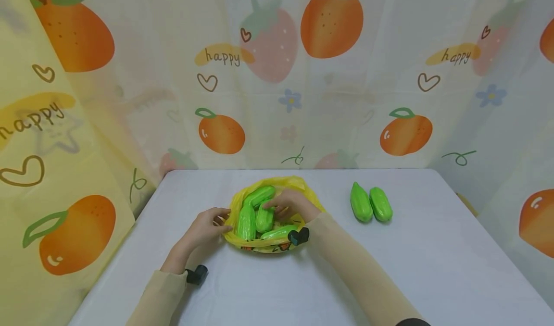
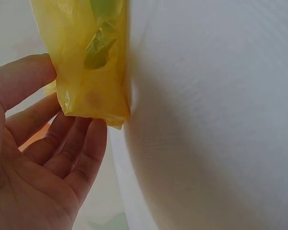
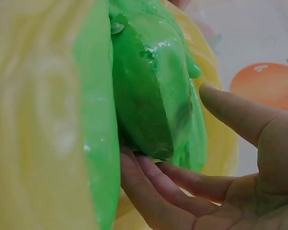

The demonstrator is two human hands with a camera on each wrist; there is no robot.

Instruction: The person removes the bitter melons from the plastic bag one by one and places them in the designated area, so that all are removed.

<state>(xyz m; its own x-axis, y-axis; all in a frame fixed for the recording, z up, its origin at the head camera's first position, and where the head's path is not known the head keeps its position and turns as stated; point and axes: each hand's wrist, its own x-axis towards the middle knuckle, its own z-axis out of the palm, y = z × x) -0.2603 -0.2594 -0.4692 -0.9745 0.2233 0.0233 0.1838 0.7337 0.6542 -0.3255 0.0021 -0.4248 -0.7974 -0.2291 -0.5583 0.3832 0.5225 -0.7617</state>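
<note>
A yellow plastic bag (image 1: 296, 181) stands with its mouth spread wide, several glossy green gourd-like vegetables (image 1: 247, 222) lying inside. At the bag's left side, my left hand (image 1: 203, 227) holds its edge between thumb and fingers; the left wrist view shows the thumb against the yellow film (image 2: 89, 91) and the fingertips at its lower edge. My right hand (image 1: 294, 203) reaches into the bag from the right. In the right wrist view its fingers (image 3: 153, 191) extend beneath one ridged green vegetable (image 3: 151, 81), with the thumb spread apart from them. The bag's bottom is mostly hidden.
Two more green vegetables (image 1: 361, 202) lie side by side on the white table (image 1: 433, 268), right of the bag. Fruit-printed curtains (image 1: 268, 124) hang behind the table and along both sides. Dark cameras are strapped to both wrists.
</note>
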